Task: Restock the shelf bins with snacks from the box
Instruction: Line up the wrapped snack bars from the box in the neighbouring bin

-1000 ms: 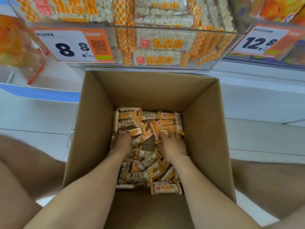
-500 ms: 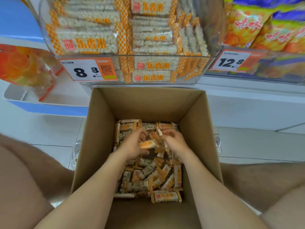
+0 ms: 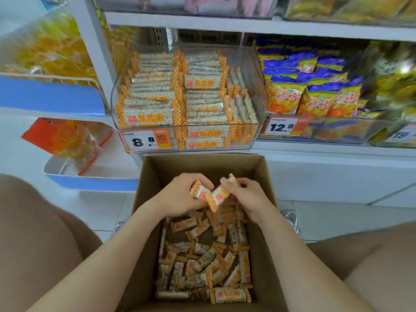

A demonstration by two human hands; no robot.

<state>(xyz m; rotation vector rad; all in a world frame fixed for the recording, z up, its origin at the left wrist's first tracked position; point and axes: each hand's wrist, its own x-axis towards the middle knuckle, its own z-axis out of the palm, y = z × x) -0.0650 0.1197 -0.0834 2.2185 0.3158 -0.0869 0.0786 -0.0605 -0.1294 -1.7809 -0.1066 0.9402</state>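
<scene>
Orange-checked snack packets amid fingers of left hand and right hand.

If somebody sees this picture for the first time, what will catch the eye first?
First, the two hands over the cardboard box: the left hand and the right hand each grip orange-checked snack bars above the loose heap inside. Behind the box, a clear bin is packed with the same bars, with a price tag reading 8.8 on its front.
</scene>
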